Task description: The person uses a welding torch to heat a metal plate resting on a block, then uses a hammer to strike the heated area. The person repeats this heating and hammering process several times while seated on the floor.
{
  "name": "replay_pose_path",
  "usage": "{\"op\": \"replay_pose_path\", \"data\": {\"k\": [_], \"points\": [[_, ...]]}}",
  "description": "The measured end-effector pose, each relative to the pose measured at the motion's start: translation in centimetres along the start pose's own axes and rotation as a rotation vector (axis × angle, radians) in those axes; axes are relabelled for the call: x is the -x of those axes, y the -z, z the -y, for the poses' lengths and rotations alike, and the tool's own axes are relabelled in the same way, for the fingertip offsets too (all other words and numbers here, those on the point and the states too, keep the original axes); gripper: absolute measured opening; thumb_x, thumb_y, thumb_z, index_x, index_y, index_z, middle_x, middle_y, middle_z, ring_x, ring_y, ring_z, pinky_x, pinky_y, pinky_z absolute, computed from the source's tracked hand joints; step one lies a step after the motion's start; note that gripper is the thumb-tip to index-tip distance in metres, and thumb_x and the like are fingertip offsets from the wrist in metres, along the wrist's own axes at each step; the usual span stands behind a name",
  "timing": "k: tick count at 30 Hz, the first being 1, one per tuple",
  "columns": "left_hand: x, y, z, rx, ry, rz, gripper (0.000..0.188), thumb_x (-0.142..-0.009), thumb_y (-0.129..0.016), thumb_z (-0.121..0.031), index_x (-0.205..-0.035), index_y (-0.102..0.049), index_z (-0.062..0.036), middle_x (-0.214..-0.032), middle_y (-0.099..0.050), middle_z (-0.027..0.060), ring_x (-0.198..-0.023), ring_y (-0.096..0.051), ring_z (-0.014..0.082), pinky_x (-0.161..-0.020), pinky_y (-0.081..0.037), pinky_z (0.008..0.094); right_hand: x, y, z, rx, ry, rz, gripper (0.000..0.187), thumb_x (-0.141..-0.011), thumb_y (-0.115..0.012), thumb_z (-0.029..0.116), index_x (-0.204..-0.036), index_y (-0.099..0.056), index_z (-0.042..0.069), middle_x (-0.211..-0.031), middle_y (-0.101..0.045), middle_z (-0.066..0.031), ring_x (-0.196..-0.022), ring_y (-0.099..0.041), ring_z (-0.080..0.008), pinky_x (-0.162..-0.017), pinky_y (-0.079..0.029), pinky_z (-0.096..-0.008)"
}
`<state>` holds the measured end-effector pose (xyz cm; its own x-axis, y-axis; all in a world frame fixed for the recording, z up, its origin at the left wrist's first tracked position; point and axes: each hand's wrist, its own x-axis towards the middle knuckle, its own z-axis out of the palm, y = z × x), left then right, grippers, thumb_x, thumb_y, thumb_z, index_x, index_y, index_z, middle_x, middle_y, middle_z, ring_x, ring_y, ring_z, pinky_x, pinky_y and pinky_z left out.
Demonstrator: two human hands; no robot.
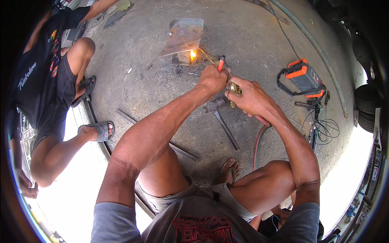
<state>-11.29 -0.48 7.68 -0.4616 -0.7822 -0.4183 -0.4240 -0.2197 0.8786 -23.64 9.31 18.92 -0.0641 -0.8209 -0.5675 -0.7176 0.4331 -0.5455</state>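
My left hand (214, 79) is closed, with an orange-red lighter (221, 63) sticking up out of it. It lies against a brass gas torch (210, 58); whether its fingers also grip the torch is hidden. My right hand (256, 98) is wrapped round the torch's rear end, thumb and finger by the brass valves (234, 88). An orange flame (193, 54) burns at the nozzle, just below the edge of a rusty, bent metal plate (187, 35). That plate rests tilted on a small block (181, 59) on the concrete floor.
A hammer (222, 121) lies below my hands. Red and green hoses (257, 142) trail from the torch past my right knee. An orange-and-grey machine (304, 77) with cables stands right. A metal bar (183, 151) lies near my left leg. Another person (48, 77) sits at left.
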Motion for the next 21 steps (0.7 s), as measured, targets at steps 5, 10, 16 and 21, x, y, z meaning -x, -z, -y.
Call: {"op": "replay_pose_path", "data": {"k": [5, 10, 16, 21], "points": [[-0.3, -0.1, 0.3, 0.010, -0.014, 0.001, 0.039, -0.106, -0.066, -0.031, -0.096, -0.073, 0.0055, -0.083, -0.073, 0.0134, -0.076, -0.069, 0.0208, -0.070, -0.053, 0.0417, -0.2, -0.2, -0.3, -0.011, 0.012, -0.012, 0.048, -0.102, -0.065, 0.030, -0.143, -0.059, 0.006, -0.066, -0.063, -0.0067, -0.049, -0.061, -0.0173, -0.044, -0.050, -0.0371], [-0.4, -0.1, 0.5, 0.001, -0.006, 0.011, 0.040, -0.106, -0.066, -0.032, -0.095, -0.073, 0.0054, -0.083, -0.074, 0.0134, -0.075, -0.069, 0.0211, -0.071, -0.053, 0.0420, 0.6, 0.5, 0.7, 0.015, -0.012, 0.018, 0.048, -0.100, -0.066, 0.025, -0.143, -0.060, 0.004, -0.081, -0.073, -0.0131, -0.059, -0.070, -0.0207, -0.048, -0.056, -0.0384], [-0.2, -0.1, 0.3, -0.022, -0.010, 0.009, 0.041, -0.106, -0.065, -0.034, -0.094, -0.073, 0.0055, -0.083, -0.074, 0.0144, -0.075, -0.070, 0.0216, -0.071, -0.054, 0.0420, 0.6, 0.3, 0.6, 0.019, -0.022, 0.019, 0.049, -0.100, -0.065, 0.026, -0.144, -0.060, 0.005, -0.080, -0.073, -0.0134, -0.058, -0.070, -0.0211, -0.049, -0.057, -0.0390], [-0.3, -0.1, 0.5, -0.015, -0.013, 0.007, 0.041, -0.106, -0.066, -0.032, -0.094, -0.073, 0.0066, -0.085, -0.074, 0.0147, -0.078, -0.071, 0.0218, -0.072, -0.055, 0.0415, 0.4, -0.1, 0.0, 0.036, 0.005, 0.004, 0.050, -0.100, -0.067, 0.026, -0.144, -0.059, 0.005, -0.082, -0.074, -0.0145, -0.058, -0.071, -0.0226, -0.051, -0.057, -0.0394]]}}
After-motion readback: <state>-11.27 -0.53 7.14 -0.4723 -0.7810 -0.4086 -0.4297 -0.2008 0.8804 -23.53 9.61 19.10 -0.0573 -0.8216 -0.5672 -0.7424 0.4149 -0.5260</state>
